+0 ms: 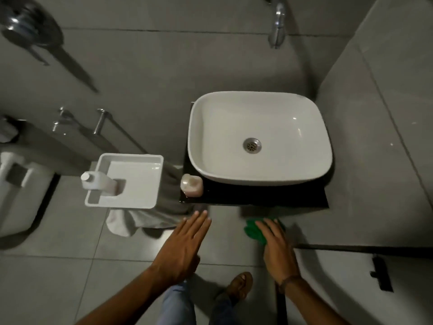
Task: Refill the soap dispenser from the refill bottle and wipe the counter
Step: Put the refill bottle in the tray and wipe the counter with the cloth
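A small pinkish soap dispenser point(191, 185) stands on the black counter point(257, 195) at its left end, beside the white basin point(260, 137). A white refill bottle point(99, 183) with a white cap stands in a white tray point(126, 179) left of the counter. My left hand point(182, 245) hovers in front of the counter, flat, fingers spread, holding nothing. My right hand point(276, 247) is below the counter's front edge, with a green cloth point(255, 231) under its fingers.
A grey-white towel point(145, 219) hangs under the tray. A chrome tap point(277, 24) sticks out of the wall above the basin. A toilet point(16, 191) is at the left. A glass panel with a black handle point(382, 273) stands at the right.
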The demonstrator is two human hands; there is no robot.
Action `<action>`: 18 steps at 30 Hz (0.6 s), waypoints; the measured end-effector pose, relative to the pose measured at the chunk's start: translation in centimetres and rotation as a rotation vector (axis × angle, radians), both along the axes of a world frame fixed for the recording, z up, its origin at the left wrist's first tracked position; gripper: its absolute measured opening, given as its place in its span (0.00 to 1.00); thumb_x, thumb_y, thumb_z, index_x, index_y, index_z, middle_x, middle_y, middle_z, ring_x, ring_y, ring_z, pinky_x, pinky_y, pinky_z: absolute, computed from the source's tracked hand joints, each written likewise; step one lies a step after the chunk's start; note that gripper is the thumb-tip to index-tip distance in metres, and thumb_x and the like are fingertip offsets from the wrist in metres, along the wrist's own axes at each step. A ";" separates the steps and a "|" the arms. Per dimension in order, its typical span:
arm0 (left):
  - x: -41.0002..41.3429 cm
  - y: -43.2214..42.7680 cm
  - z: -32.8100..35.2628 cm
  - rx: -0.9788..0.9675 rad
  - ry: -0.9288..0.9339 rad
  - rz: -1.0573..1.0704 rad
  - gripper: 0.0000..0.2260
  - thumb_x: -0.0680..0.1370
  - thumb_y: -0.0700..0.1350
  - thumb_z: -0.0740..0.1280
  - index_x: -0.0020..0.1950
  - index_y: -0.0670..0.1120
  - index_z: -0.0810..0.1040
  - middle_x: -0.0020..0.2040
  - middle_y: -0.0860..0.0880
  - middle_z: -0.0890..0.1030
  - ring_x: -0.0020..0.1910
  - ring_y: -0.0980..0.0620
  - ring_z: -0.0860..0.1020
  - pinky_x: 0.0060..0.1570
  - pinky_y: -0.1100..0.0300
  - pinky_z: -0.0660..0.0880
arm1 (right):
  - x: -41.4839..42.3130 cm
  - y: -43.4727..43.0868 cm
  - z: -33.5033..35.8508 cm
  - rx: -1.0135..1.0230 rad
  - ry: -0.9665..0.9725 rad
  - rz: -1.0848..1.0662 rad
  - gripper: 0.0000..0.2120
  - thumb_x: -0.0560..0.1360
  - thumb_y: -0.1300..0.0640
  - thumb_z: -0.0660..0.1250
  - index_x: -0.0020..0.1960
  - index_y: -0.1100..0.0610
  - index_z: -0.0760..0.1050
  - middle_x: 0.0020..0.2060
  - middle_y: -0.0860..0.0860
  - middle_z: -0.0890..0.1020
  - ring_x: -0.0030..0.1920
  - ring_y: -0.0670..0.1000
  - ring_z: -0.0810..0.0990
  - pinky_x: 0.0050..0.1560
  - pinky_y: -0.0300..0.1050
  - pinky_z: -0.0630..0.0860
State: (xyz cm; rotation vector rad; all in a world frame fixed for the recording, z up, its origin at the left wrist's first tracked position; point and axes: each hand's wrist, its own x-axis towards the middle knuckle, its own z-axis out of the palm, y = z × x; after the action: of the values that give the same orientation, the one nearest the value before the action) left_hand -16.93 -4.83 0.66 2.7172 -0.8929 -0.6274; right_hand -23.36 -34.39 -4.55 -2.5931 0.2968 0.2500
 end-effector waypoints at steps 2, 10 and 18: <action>-1.1 3.7 -1.8 0.102 0.082 0.070 0.42 0.78 0.47 0.60 0.85 0.50 0.39 0.86 0.48 0.38 0.85 0.46 0.38 0.84 0.49 0.40 | -0.5 4.4 -0.8 0.028 0.032 0.057 0.41 0.71 0.78 0.55 0.76 0.46 0.68 0.79 0.48 0.64 0.81 0.53 0.58 0.80 0.51 0.61; 1.3 16.5 -4.9 0.229 0.185 0.348 0.38 0.78 0.44 0.60 0.86 0.45 0.47 0.86 0.42 0.47 0.86 0.42 0.47 0.84 0.48 0.50 | 5.4 23.0 -3.2 0.201 0.147 0.317 0.35 0.73 0.69 0.62 0.76 0.43 0.66 0.78 0.45 0.64 0.81 0.50 0.58 0.80 0.44 0.60; 8.6 25.1 -8.3 0.321 0.144 0.367 0.43 0.79 0.45 0.63 0.85 0.43 0.38 0.86 0.41 0.39 0.85 0.40 0.40 0.84 0.45 0.44 | 19.2 37.7 -4.2 0.226 0.040 0.307 0.37 0.72 0.75 0.59 0.77 0.50 0.67 0.78 0.51 0.66 0.81 0.55 0.57 0.80 0.45 0.53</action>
State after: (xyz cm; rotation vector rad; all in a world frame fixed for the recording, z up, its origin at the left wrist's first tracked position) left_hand -8.30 20.26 -7.62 2.9520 -0.2628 -0.9351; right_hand -4.15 3.29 -8.72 -2.4024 -0.1139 0.4187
